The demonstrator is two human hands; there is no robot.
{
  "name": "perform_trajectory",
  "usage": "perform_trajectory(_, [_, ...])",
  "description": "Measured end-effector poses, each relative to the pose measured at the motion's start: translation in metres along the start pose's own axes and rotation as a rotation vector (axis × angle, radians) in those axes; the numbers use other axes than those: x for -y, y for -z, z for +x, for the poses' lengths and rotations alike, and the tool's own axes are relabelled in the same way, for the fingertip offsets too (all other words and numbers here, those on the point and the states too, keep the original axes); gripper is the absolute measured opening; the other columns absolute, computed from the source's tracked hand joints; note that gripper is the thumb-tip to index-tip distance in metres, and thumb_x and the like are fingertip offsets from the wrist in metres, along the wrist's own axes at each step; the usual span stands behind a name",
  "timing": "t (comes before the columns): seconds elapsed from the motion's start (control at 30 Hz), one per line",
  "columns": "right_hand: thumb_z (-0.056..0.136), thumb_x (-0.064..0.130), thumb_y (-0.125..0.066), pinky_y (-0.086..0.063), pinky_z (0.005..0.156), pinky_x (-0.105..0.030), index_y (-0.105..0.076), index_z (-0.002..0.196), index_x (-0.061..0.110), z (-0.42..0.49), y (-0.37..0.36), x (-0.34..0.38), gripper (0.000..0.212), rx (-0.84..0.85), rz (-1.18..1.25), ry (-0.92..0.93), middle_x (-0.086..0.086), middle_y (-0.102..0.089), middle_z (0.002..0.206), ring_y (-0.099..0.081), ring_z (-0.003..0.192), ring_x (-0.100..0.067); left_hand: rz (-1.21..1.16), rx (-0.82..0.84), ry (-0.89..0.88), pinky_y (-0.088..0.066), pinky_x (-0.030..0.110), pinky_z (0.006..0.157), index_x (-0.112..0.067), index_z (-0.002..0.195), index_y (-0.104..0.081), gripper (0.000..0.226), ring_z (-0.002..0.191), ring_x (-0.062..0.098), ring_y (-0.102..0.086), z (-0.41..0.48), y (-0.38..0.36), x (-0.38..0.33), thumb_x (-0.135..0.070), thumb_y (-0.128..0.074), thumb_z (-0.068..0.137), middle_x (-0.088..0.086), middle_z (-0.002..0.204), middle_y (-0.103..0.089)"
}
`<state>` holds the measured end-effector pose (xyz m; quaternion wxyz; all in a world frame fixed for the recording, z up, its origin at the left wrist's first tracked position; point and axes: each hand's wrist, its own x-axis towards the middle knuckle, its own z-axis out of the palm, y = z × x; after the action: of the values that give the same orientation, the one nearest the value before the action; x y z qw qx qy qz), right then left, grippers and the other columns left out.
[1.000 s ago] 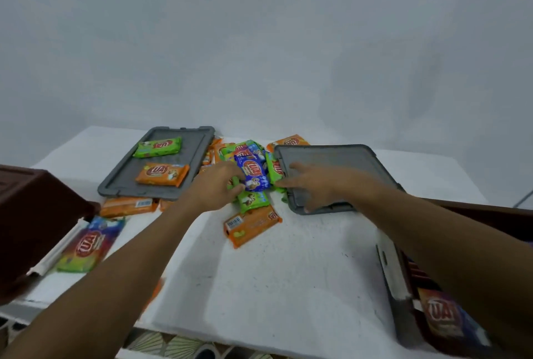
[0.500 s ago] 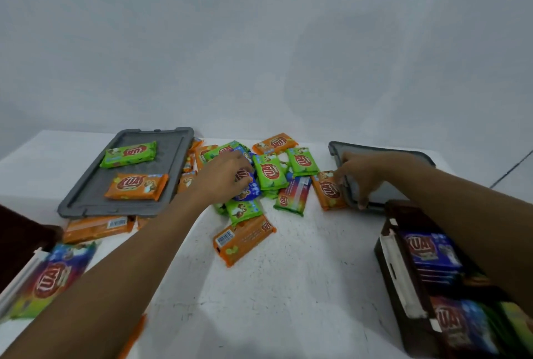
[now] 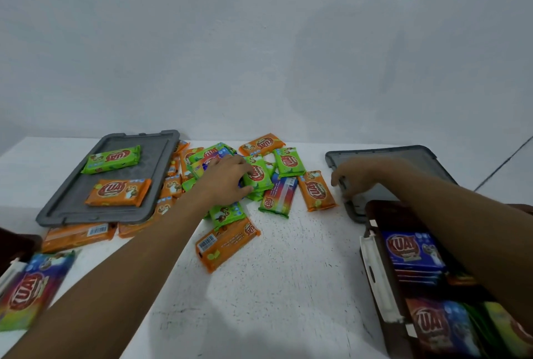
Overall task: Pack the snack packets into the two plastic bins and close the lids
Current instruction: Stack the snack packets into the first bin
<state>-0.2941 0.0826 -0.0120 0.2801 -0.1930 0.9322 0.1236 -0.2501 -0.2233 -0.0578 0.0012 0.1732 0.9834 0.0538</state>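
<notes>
While the left hand (image 3: pixel 227 179) lies on the pile of snack packets (image 3: pixel 288 161) in the middle of the table (image 3: pixel 288 272), its fingers are bent round a green packet (image 3: pixel 256 175), so it seems to grip it. The right hand (image 3: pixel 354 176) holds the near left edge of the right lid (image 3: pixel 418 156) with curled fingers.

To do this step well, the person should probably lift only the top packet, without dragging its neighbours. The lid should also stay away from the loose ones, because an orange packet (image 3: pixel 317 191) lies just beside it.

The right bin (image 3: pixel 375 211) stands open and already holds several packets, with blue packets (image 3: pixel 412 249) at its far end. Of the left bin (image 3: pixel 14 246) only a dark corner shows. A many-coloured packet (image 3: pixel 31 292) lies by it, but whether it is inside cannot be told. The left lid (image 3: pixel 153 153) lies flat and carries two packets, one green and one orange.
</notes>
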Motion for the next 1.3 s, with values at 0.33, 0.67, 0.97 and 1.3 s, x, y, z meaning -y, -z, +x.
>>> perform_trajectory(0.33, [0.095,0.032,-0.057,-0.037,0.091,-0.031,-0.049,0.137,0.023,0.026,0.023,0.032,0.044,-0.211,0.078,0.092,-0.005,-0.052,0.137,-0.046,0.123,-0.023,0.087,0.085,0.178,-0.026,0.052,0.110,-0.032,0.140,-0.041,0.080,0.121,0.028,-0.051,0.022,-0.005,-0.022,-0.081,-0.043,0.077,0.006,0.142,-0.038])
perform_trajectory(0.67, [0.094,0.029,-0.054,-0.049,0.083,-0.037,-0.043,0.136,0.013,0.065,0.026,0.059,0.046,-0.293,0.347,-0.052,-0.015,-0.056,0.128,-0.057,0.108,-0.029,-0.220,0.119,0.274,-0.031,0.054,0.110,-0.017,0.148,-0.025,0.096,0.129,0.035,-0.042,0.033,0.014,-0.034,-0.034,-0.078,0.070,0.013,0.144,-0.036])
perform_trajectory(0.97, [0.081,0.001,-0.064,-0.049,0.060,-0.034,-0.051,0.084,0.002,0.075,0.039,0.082,0.013,-0.281,0.936,-0.232,-0.021,-0.058,0.093,-0.060,0.078,-0.029,-0.304,-0.039,0.244,-0.031,0.043,0.102,-0.022,0.150,-0.018,0.099,0.123,0.032,-0.037,0.007,0.032,-0.003,-0.013,-0.068,0.065,0.009,0.124,-0.057])
perform_trajectory(1.3, [0.078,0.012,-0.065,-0.040,0.050,-0.027,-0.054,0.083,0.007,0.025,0.049,0.044,0.013,-0.317,1.080,-0.157,-0.014,-0.058,0.082,-0.052,0.071,-0.023,-0.028,0.010,0.192,-0.028,0.047,0.110,-0.021,0.144,-0.035,0.067,0.133,0.032,-0.031,-0.027,0.012,0.000,-0.045,-0.058,0.086,0.007,0.144,-0.043])
